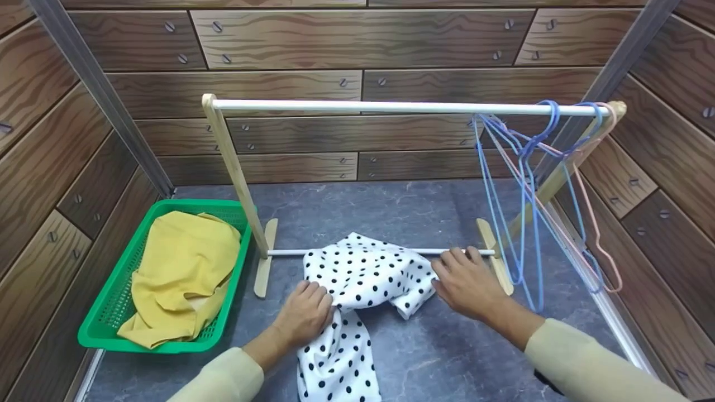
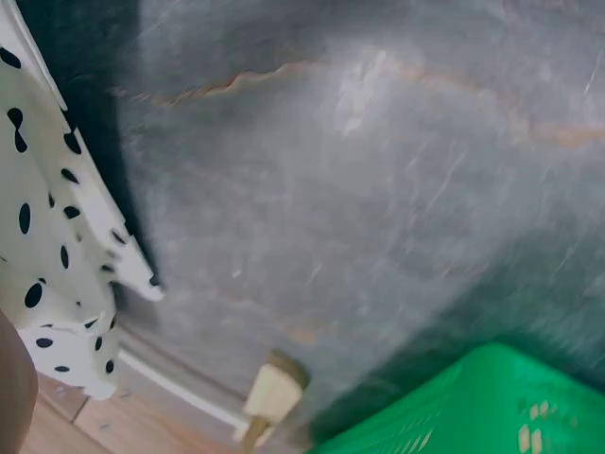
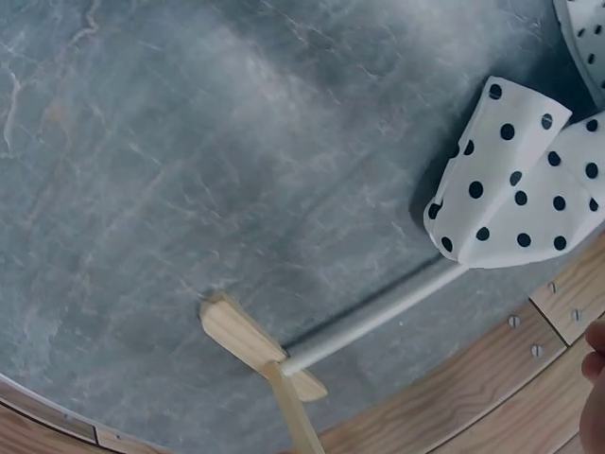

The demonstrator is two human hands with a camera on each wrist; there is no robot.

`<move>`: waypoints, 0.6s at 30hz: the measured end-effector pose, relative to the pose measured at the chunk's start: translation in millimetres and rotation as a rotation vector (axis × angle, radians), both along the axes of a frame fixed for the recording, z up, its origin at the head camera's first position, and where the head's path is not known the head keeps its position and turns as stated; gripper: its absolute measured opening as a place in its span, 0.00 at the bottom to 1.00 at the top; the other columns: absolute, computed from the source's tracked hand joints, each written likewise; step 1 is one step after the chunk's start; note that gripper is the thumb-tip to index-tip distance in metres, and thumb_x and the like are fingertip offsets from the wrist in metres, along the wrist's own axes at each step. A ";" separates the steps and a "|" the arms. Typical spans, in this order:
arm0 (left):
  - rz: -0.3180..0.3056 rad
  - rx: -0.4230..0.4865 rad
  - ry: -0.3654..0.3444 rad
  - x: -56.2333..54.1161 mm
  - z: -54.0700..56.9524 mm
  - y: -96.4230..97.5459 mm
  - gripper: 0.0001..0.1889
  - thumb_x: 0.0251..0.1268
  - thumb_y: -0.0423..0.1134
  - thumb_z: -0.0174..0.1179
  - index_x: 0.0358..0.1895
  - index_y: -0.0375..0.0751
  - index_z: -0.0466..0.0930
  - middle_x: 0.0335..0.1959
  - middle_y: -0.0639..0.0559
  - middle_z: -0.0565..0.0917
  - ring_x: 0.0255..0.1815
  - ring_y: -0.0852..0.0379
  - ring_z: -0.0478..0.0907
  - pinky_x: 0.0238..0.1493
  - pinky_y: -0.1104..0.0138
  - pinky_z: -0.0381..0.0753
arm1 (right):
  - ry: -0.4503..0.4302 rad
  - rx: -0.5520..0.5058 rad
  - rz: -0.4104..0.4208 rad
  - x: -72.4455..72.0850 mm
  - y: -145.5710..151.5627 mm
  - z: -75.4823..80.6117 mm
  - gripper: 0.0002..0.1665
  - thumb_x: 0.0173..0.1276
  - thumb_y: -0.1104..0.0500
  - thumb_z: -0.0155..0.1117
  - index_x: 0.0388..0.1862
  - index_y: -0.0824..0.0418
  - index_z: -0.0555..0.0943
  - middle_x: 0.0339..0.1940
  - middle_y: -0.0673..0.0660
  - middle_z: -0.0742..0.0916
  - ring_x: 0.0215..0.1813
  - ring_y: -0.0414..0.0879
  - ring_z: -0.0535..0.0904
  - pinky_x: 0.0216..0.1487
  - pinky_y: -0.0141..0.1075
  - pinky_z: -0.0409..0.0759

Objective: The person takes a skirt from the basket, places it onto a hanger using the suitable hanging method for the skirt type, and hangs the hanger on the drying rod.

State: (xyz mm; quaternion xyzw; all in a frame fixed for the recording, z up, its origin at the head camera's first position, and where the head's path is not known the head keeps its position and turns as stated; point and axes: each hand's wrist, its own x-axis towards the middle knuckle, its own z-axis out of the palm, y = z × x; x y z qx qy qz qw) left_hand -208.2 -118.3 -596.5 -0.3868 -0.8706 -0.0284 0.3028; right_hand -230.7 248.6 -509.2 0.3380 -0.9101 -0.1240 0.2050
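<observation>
A white garment with black polka dots (image 1: 368,268) is bunched between my two hands, in front of the rack's lower bar. Part of it hangs down toward the near edge of the head view. My left hand (image 1: 306,315) grips its left side with curled fingers. At the right edge, my right hand (image 1: 469,285) holds the cloth between thumb and bent fingers; the exact pinch is hidden. A folded flap of the garment (image 3: 515,180) shows in the right wrist view, by the lower bar. Its dotted edge (image 2: 57,218) shows in the left wrist view.
A wooden clothes rack with a white top rail (image 1: 357,106) stands ahead. Several blue and pink hangers (image 1: 525,162) hang at its right end. To the left, a green basket (image 1: 89,329) holds a yellow cloth (image 1: 190,262). Wood-patterned walls (image 1: 357,39) enclose the grey floor (image 1: 475,357).
</observation>
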 end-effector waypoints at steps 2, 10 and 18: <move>-0.011 0.022 0.016 -1.7 5.5 1.3 0.14 0.75 0.43 0.42 0.28 0.43 0.67 0.25 0.51 0.69 0.32 0.50 0.70 0.40 0.58 0.69 | -0.003 -0.014 0.015 1.3 1.4 -5.2 0.16 0.69 0.47 0.59 0.41 0.59 0.74 0.39 0.58 0.77 0.43 0.55 0.71 0.47 0.51 0.66; -0.040 0.159 0.058 -5.0 23.8 12.1 0.16 0.75 0.42 0.41 0.27 0.42 0.67 0.24 0.50 0.69 0.29 0.49 0.69 0.38 0.58 0.68 | -0.086 0.027 0.001 7.4 -4.5 -16.1 0.20 0.70 0.42 0.57 0.42 0.58 0.76 0.40 0.58 0.79 0.46 0.54 0.73 0.52 0.52 0.69; 0.012 0.218 0.025 -5.9 46.1 21.5 0.13 0.73 0.41 0.46 0.28 0.43 0.70 0.24 0.50 0.72 0.29 0.50 0.72 0.40 0.58 0.69 | -0.142 0.081 0.074 16.5 -20.7 -29.4 0.26 0.69 0.35 0.55 0.42 0.56 0.78 0.40 0.56 0.82 0.46 0.52 0.77 0.55 0.53 0.71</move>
